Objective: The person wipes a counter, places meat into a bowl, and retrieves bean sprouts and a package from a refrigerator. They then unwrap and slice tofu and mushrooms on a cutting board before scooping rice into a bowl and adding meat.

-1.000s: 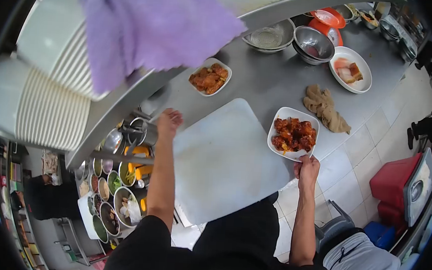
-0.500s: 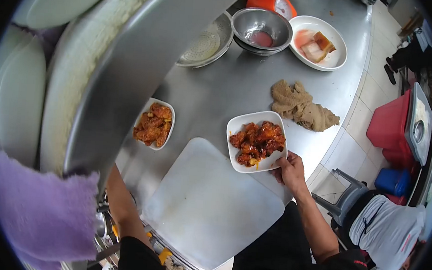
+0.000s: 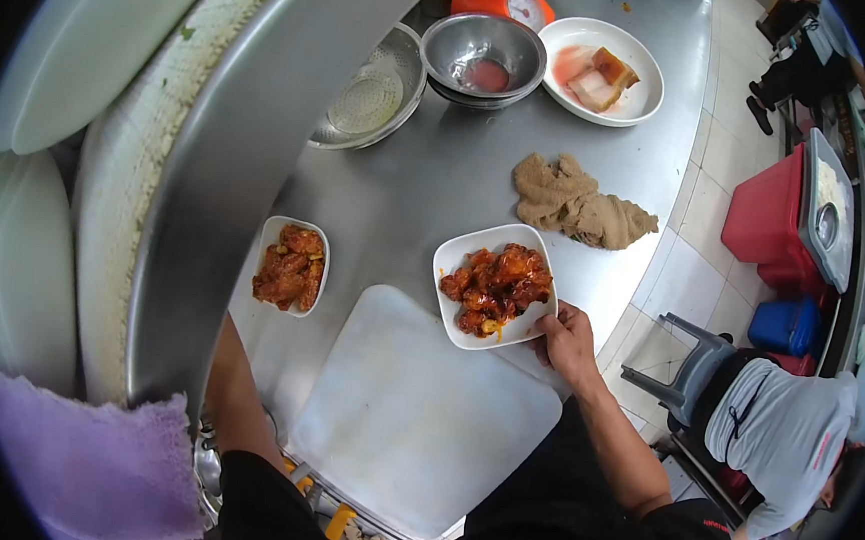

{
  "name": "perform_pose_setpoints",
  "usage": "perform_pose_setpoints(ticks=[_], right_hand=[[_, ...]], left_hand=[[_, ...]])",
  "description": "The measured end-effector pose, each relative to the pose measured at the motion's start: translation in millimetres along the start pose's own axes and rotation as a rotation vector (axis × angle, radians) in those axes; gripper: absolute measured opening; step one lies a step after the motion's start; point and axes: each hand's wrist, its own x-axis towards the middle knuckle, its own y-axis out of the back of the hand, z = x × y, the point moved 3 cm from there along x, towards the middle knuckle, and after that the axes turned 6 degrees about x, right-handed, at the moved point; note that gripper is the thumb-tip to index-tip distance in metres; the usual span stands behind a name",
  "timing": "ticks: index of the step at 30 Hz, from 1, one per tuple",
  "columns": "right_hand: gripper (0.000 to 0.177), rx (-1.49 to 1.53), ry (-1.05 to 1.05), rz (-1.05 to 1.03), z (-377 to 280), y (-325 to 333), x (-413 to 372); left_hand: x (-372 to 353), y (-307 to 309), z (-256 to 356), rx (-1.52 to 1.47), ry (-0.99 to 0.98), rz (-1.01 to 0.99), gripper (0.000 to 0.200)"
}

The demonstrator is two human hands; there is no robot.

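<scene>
My right hand [image 3: 568, 342] grips the near right rim of a white square dish [image 3: 454, 322], thumb on the inside edge. Glazed red-brown fried pieces, perhaps chicken [image 3: 497, 285], fill the dish. It sits at the far edge of a white cutting board [image 3: 423, 410]. To the left, a second white dish [image 3: 325, 262] holds similar glazed pieces [image 3: 290, 268], partly covered by the metal shelf edge. My left forearm [image 3: 240, 397] reaches up behind that shelf, which hides the hand itself.
A crumpled brown cloth [image 3: 582, 205] lies beyond the dish. Further back are steel bowls [image 3: 482, 58], a colander [image 3: 369, 95], a white plate [image 3: 640, 104] with meat, and an orange scale [image 3: 501, 4]. The metal shelf [image 3: 225, 155] overhangs at left. A person [image 3: 777, 435] is at right.
The view has shifted slightly, so the table things appear further left. My right hand keeps its hold on the dish. At the far upper right, more of another person shows.
</scene>
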Motion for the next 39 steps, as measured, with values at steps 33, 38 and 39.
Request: perform_pose_setpoints(ticks=[33, 38, 39], right_hand=[[0.014, 0.21, 0.012, 0.112, -100.2, 200.7, -39.4], [0.017, 0.272, 0.036, 0.191, -145.1, 288.0, -8.1], [0.019, 0.285, 0.044, 0.215, -156.7, 308.3, -5.8]], left_hand=[[-202.2, -229.0, -83.4, -1.4, 0.235, 0.44, 0.017], [-257.7, -198.9, -109.7, -0.393, -0.066, 0.34, 0.036], [-277.8, -198.4, -100.8, 0.332, -0.22, 0.377, 0.05]])
